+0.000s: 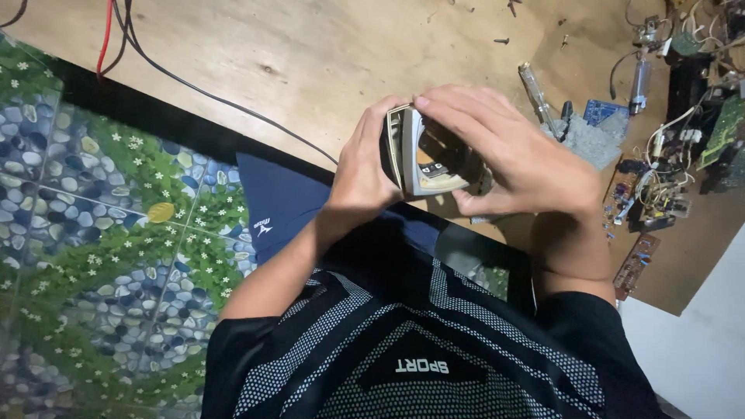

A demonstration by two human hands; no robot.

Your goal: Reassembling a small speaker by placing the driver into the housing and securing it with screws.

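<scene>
Head view, looking down over the person's black patterned shirt (419, 349) at the bottom of the frame. Just above it, mid-frame, both hands meet around a small grey device casing (425, 159), held off the desk (310, 62). Left hand (361, 167) is curled around the casing's left edge, thumb and fingers closed on it, gripping firm. Right hand (508, 151) is cupped over the top and right side, fingers half closed and pressing on the upper rim, thumb underneath. Casing is tilted, its open face toward the camera, with a pale inner panel showing; what's inside is too small to tell.

Judgement: looks like the shell is being pried or pressed together. Best done with the left hand holding steady as the anchor and the right working gradually along the rim, pressure even so the thin plastic doesn't crack.

Left of the frame: tiled floor (93, 233) with pebble and flower print. Further up, black and red cables (116, 39) run across the wooden desk at upper left. Far right: blue circuit board (601, 110), a cylindrical tool (537, 97), loose screws, and a tangle of boards and wires (660, 178).
</scene>
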